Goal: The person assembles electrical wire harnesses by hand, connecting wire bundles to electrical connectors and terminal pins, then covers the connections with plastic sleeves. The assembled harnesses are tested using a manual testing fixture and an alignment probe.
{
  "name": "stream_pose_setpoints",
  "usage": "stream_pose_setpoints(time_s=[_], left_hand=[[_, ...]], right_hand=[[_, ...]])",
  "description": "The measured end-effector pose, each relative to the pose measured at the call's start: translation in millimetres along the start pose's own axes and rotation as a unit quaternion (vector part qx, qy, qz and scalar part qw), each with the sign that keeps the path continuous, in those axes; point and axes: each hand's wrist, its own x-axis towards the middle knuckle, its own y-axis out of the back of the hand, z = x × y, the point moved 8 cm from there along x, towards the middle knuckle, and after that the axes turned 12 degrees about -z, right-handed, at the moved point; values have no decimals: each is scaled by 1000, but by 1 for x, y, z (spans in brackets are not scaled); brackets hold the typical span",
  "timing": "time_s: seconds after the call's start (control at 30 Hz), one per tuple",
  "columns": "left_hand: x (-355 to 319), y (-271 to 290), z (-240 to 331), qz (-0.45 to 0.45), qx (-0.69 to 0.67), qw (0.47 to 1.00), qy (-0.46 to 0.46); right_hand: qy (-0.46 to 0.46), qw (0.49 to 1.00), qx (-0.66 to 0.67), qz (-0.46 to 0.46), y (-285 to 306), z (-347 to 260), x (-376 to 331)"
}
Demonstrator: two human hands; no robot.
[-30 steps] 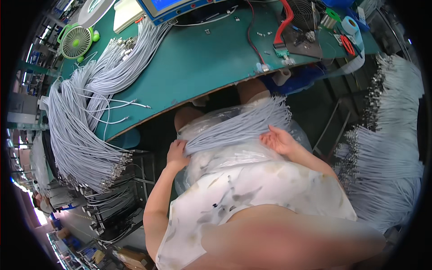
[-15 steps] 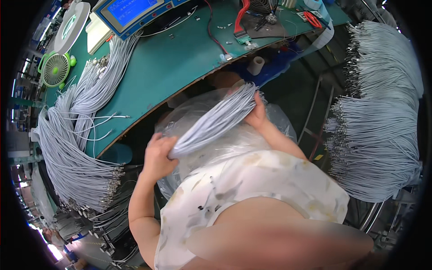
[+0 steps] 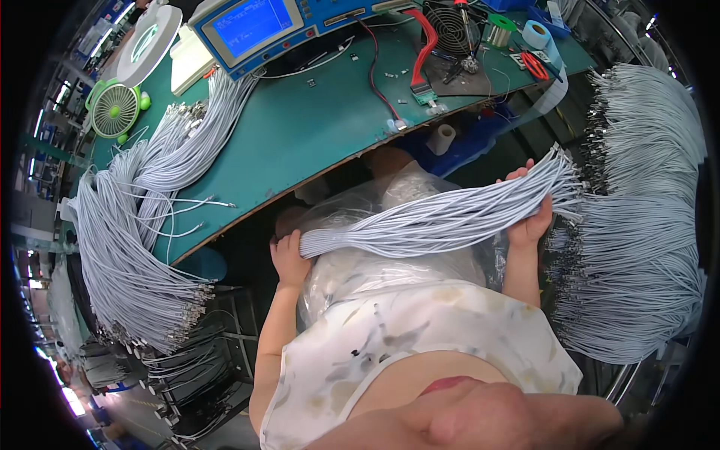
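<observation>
A thick bundle of light grey cables (image 3: 427, 221) stretches across my lap between both hands. My left hand (image 3: 290, 257) is wrapped round its tight, bunched end. Near the other end, where the strands fan out to small connectors, my right hand (image 3: 531, 217) grips the bundle from below, with fingertips showing behind it. Under the bundle, clear plastic sheeting (image 3: 390, 271) covers my lap. The bundle's connector end reaches close to a large stack of similar grey cables (image 3: 637, 255) on the right.
The green workbench (image 3: 315, 120) carries a blue tester with a screen (image 3: 251, 28), a green fan (image 3: 115, 111), a ring-shaped magnifier (image 3: 150, 45) and red-handled pliers (image 3: 534, 66). More cable bundles (image 3: 127, 247) hang over its left edge. A white roll (image 3: 441, 139) sits below the bench.
My right hand has moved right, toward the cable stack, drawing the bundle out from a slanted position to a nearly level one. The left hand still holds its end.
</observation>
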Motion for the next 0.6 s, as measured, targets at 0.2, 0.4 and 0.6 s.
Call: stream_pose_setpoints(time_s=[0.2,0.4,0.6], left_hand=[[-54,73,-32,205,36,973,97],[-143,179,-32,610,-34,780,136],[-168,202,-49,530,259,756,284]], right_hand=[[-48,997,9,-53,-87,41,37],[-34,966,125,-224,-213,54,76],[-67,987,55,-135,-243,73,114]])
